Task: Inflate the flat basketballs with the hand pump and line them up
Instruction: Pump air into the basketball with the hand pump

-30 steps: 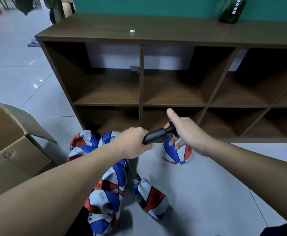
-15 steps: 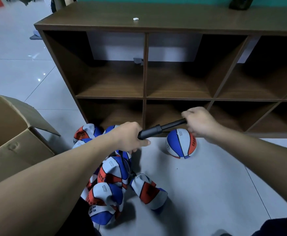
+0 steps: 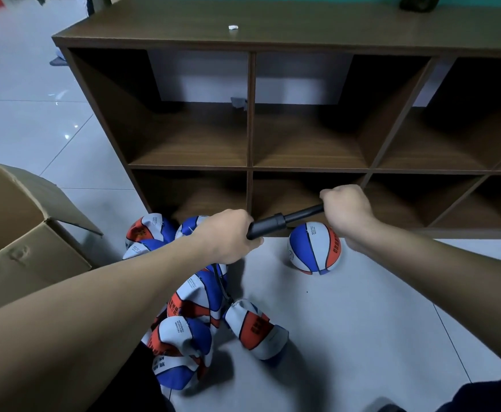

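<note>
Black pump (image 3: 276,223) extended; flat balls (image 3: 189,310) heaped, 1 round ball (image 3: 314,248) apart.

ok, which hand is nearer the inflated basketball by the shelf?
Right. The right hand grips the pump handle just above the inflated basketball, overlapping it in view. The left hand grips the pump barrel further off, over the flat balls.

Pump handle (image 3: 317,210) hidden inside right hand (image 3: 346,208).

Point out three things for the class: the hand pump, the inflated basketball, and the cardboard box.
hand pump (image 3: 268,226), head view, on its black barrel.
inflated basketball (image 3: 313,248), head view, on its white middle panel.
cardboard box (image 3: 32,254), head view, on its near outer wall.
</note>
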`<state>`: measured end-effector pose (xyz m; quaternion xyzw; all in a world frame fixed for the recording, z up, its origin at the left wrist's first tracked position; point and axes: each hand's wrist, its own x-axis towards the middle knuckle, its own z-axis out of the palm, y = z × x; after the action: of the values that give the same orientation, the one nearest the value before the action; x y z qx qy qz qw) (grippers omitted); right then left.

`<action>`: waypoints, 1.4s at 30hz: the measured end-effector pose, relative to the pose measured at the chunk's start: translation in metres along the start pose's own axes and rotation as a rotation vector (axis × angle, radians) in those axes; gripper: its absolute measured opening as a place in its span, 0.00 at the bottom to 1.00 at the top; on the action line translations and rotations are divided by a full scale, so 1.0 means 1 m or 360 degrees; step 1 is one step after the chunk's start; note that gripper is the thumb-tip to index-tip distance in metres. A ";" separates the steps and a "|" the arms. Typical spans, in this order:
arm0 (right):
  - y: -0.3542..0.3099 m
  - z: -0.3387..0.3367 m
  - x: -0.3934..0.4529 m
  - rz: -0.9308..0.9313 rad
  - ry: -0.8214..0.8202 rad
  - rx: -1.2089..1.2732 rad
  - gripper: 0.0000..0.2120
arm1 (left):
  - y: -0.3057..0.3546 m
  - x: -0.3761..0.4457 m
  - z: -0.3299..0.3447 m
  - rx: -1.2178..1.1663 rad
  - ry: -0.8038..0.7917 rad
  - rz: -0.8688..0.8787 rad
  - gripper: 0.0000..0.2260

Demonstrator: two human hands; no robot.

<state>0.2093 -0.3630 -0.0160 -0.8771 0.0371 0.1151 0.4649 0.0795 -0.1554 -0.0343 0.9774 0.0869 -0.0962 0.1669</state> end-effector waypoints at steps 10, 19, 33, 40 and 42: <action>-0.010 0.029 -0.034 -0.0232 -0.0039 -0.0064 0.24 | 0.008 -0.004 -0.009 0.0065 0.0119 0.0035 0.13; -0.006 0.046 -0.070 -0.0171 -0.0091 -0.0068 0.21 | 0.006 -0.003 -0.016 0.0274 0.0088 0.0145 0.15; 0.027 0.019 -0.026 0.0134 -0.0335 0.0204 0.17 | -0.035 -0.004 -0.021 0.0287 -0.0122 0.0068 0.13; 0.023 0.010 -0.023 0.0150 -0.0114 0.0162 0.16 | -0.037 -0.004 -0.019 0.0248 -0.0068 0.0065 0.13; 0.015 0.015 -0.029 0.0090 0.0062 0.0132 0.18 | -0.032 -0.004 -0.017 0.0259 -0.0025 0.0067 0.14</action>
<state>0.1761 -0.3606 -0.0291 -0.8578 0.0755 0.1095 0.4965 0.0713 -0.1207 -0.0279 0.9886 0.0570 -0.1072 0.0895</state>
